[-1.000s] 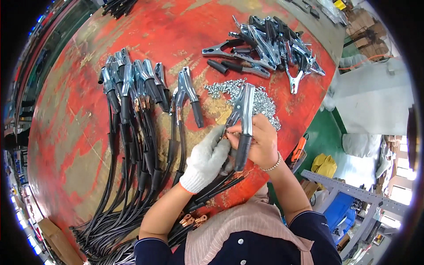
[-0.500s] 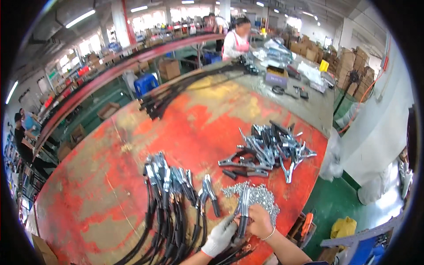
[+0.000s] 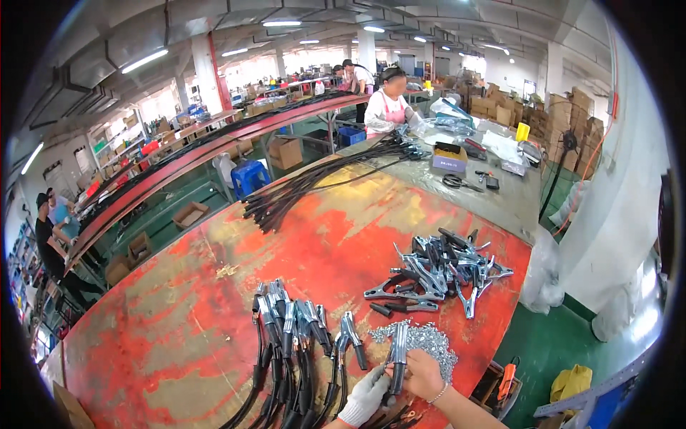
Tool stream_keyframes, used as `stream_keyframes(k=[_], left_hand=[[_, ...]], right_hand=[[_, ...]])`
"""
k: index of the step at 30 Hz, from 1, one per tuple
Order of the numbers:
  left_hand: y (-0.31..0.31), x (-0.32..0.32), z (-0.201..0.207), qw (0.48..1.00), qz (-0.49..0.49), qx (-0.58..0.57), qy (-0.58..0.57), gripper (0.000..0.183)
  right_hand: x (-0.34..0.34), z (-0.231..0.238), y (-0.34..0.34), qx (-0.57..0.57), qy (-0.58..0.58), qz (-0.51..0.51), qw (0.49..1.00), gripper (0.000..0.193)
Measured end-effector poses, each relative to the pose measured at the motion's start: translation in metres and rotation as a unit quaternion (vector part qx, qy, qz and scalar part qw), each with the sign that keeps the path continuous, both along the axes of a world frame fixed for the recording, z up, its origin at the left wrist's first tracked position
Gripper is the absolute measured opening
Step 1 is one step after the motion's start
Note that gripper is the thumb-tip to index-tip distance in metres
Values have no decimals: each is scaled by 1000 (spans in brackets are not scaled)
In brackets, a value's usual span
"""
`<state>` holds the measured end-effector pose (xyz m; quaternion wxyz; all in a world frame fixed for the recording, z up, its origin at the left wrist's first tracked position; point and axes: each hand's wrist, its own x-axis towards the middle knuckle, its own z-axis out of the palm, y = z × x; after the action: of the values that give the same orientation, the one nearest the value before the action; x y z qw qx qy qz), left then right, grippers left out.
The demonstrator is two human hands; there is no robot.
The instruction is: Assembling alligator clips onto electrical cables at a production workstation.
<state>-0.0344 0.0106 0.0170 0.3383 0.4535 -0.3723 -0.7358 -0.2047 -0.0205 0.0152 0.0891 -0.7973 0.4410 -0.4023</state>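
- Left hand, in a white knit glove, and bare right hand both close around one metal clamp at the near counter edge.
- Clamp: grey steel jaws up, dark handles down, held upright.
- Just behind it: a heap of small shiny screws.
- Left: a row of clamps with black rubber cables.
- Farther: a pile of bare clamps on the worn red counter.

The lower edge cut off the gloved left hand; the clamp's handles hid inside both grips.
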Motion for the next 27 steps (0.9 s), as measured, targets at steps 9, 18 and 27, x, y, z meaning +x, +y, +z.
stream_keyframes(k=[9,18,27], left_hand=[[2,0,-1,1000,9,-12,-9,37],[-5,3,-6,999,5,23,35,37],[-3,2,-8,999,12,-10,34,35]], right_hand=[[1,-5,-1,48,-46,2,998,23],[-2,-9,-5,64,-12,-8,998,27],[1,0,-3,16,10,13,1000,24]])
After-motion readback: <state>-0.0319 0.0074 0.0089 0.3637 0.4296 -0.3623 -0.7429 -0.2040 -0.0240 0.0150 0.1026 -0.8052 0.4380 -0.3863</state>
